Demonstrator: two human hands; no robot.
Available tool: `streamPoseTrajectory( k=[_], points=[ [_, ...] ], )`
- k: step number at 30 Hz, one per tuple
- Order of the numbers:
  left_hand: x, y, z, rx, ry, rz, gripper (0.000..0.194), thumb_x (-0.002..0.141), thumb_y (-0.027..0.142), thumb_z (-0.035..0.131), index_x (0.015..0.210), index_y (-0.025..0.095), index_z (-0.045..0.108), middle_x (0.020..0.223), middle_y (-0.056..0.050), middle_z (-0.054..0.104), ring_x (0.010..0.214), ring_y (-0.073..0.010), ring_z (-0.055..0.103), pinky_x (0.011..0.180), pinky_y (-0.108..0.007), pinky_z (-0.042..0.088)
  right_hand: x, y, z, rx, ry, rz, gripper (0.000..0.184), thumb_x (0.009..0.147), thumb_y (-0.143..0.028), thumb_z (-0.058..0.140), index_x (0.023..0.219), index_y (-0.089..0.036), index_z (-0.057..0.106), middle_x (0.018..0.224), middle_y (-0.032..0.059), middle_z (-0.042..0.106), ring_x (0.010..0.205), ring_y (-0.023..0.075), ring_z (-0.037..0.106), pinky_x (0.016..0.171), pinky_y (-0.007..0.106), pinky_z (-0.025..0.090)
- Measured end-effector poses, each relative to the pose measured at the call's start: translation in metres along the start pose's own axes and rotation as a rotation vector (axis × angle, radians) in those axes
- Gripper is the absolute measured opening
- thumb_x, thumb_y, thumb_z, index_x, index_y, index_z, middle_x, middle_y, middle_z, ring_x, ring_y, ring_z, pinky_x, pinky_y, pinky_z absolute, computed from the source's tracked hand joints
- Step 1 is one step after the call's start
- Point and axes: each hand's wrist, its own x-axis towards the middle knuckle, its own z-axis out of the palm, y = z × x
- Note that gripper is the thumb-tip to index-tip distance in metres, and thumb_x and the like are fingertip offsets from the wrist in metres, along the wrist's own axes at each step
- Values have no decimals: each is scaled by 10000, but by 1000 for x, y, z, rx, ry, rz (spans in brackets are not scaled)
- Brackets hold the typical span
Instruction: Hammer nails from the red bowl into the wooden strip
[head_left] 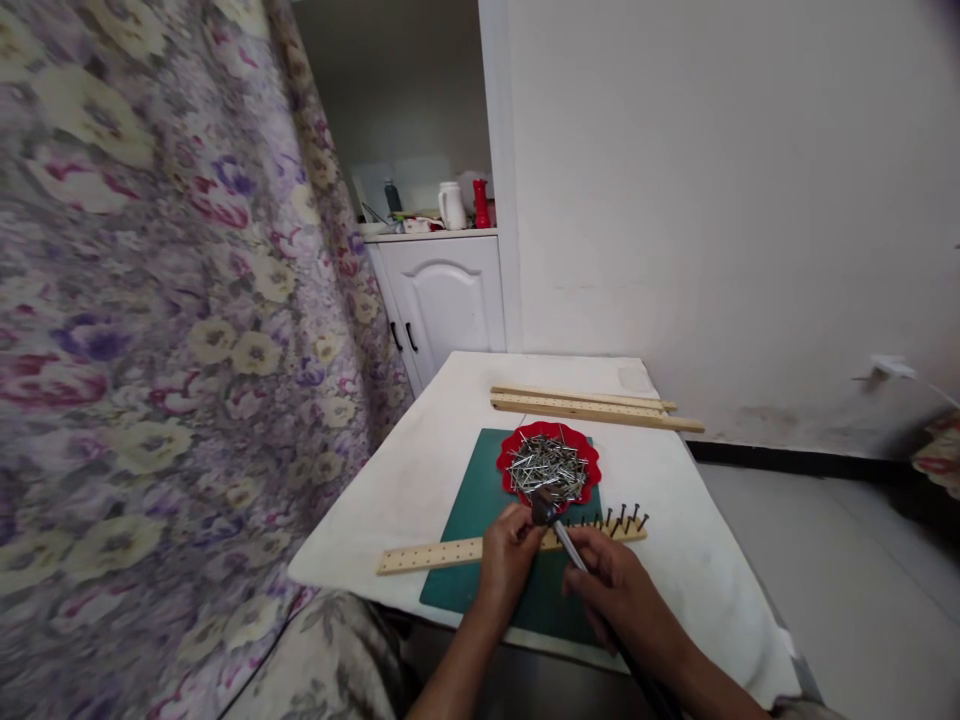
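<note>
A long wooden strip with a row of holes lies across a green cutting mat on the white table. Several dark nails stand in its right end. My right hand is closed on a hammer, whose dark head sits just above the strip. My left hand rests on the strip beside the hammer head, fingers pinched together; what they hold is hidden. A red scalloped dish heaped with loose steel nails sits on the mat just beyond.
Two more wooden strips lie at the table's far edge by the white wall. A flowered curtain hangs close on the left. Behind it a white cabinet carries a jug and bottles. Grey floor lies to the right.
</note>
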Motion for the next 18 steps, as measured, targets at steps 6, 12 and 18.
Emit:
streamPoseTrajectory(
  k=[6, 12, 18],
  points=[
    [0, -1, 0, 30, 1, 9, 164, 771, 210, 554, 613, 164, 555, 677, 13, 525, 642, -120, 501, 586, -210, 358, -1, -3, 2, -14, 5, 8, 330, 801, -313, 526, 1107, -198, 483, 703, -44, 607, 256, 19, 367, 251, 145, 243],
    [0, -2, -1, 61, -24, 22, 135, 772, 219, 559, 648, 171, 581, 709, -2, 553, 668, -135, 527, 608, -224, 391, -2, -5, -4, 40, 31, -21, 338, 800, -342, 562, 1094, -193, 487, 701, -44, 604, 259, 21, 381, 256, 146, 249],
    [-1, 2, -6, 57, -54, 69, 88, 783, 210, 553, 733, 186, 620, 816, -28, 604, 769, -156, 571, 689, -247, 439, -2, -13, -15, 81, 160, -110, 328, 801, -374, 592, 1056, -193, 493, 691, -47, 587, 290, 27, 391, 268, 146, 290]
  ],
)
